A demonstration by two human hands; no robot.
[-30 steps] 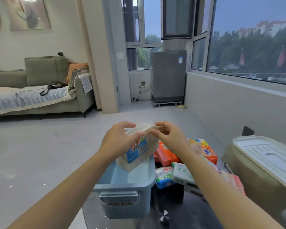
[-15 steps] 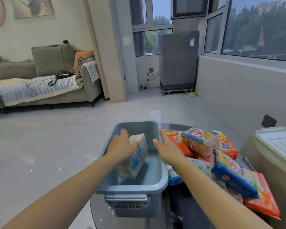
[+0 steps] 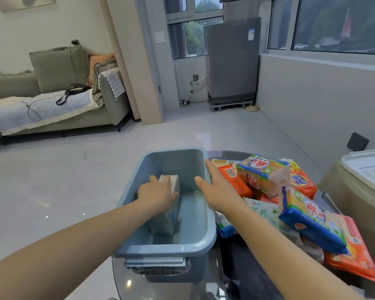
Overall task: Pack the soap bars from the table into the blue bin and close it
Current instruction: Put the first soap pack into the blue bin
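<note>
Soap packs crowd the glass table: at least seven lie heaped right of the blue bin. One pale soap pack stands on edge inside the bin, against its left wall, with the left hand closed over its top. The right hand rests flat, fingers spread, on the bin's right rim.

a home, the living room opening onto a glazed balcony. a grey-green sofa with cushions and a throw stands by the wall. a covered washing machine sits under the windows.
</note>
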